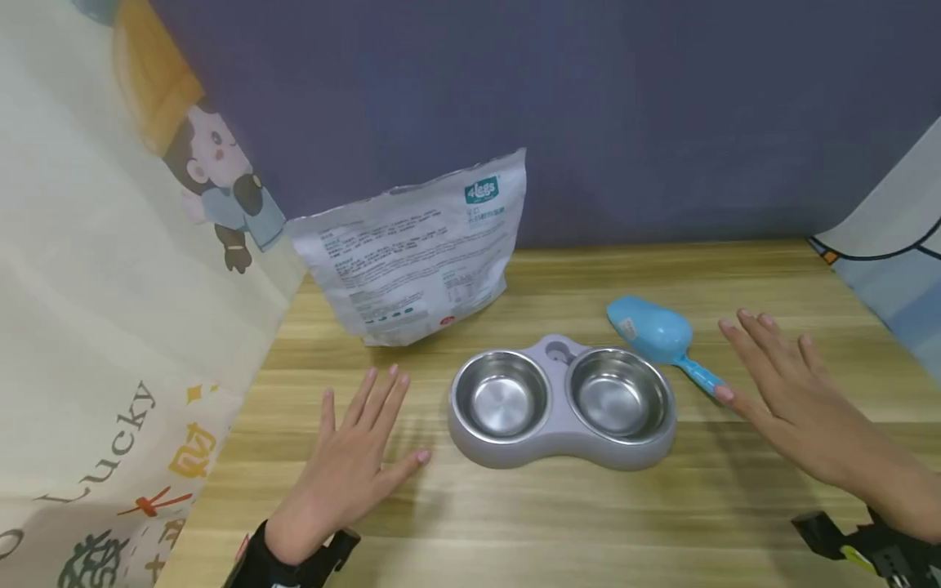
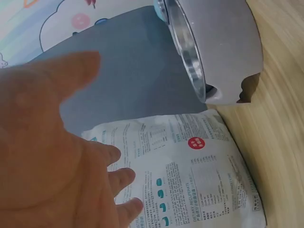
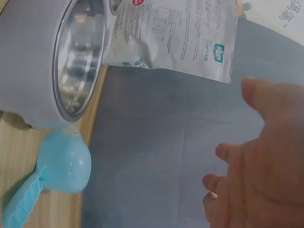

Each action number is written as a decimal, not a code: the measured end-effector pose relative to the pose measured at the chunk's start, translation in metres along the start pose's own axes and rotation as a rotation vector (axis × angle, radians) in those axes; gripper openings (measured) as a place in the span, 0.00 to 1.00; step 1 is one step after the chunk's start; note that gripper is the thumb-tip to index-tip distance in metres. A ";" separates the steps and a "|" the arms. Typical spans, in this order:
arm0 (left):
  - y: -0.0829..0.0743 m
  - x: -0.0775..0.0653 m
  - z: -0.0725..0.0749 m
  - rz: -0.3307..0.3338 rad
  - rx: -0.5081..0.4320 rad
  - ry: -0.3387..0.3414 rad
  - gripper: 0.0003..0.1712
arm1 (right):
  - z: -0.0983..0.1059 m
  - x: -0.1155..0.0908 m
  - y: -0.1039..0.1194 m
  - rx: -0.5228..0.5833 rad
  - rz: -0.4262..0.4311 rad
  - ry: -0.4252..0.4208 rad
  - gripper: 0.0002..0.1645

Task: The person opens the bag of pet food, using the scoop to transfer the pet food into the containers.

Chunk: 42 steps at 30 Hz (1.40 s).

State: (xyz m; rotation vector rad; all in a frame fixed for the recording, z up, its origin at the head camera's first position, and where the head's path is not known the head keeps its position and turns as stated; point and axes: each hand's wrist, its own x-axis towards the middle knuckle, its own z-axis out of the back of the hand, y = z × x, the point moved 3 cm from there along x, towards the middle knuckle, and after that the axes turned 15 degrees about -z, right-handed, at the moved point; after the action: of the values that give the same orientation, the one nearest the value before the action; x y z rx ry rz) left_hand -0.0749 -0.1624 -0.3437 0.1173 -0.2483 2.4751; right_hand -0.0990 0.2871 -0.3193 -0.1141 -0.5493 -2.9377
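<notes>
A grey double pet bowl with two bare steel dishes stands on the wooden table. Behind it to the left, a white pet food bag printed with "4legs" stands upright, leaning a little. A blue scoop lies right of the bowl, its handle towards the right hand. My left hand is spread over the table left of the bowl, holding nothing. With fingers extended, my right hand hovers by the scoop handle; its thumb overlaps the handle's end in the head view, while the right wrist view shows it apart.
A dark blue-grey backdrop rises behind the table. Cloth with printed cartoon figures hangs on the left, and another printed cloth is on the right.
</notes>
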 end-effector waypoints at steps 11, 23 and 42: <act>0.006 0.016 0.018 -0.039 0.048 -0.043 0.46 | 0.003 0.021 0.003 0.061 0.054 -0.030 0.41; 0.015 0.031 0.047 -0.016 0.090 -0.053 0.46 | 0.003 0.050 0.032 0.087 0.118 0.024 0.41; 0.020 0.049 0.085 -0.015 0.157 -0.060 0.46 | -0.011 0.087 0.081 0.151 0.244 -0.006 0.40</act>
State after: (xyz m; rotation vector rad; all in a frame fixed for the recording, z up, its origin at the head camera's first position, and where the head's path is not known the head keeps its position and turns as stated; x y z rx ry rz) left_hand -0.1240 -0.1667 -0.2564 0.2589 -0.0782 2.4761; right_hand -0.1724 0.1966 -0.2923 -0.1598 -0.7025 -2.6511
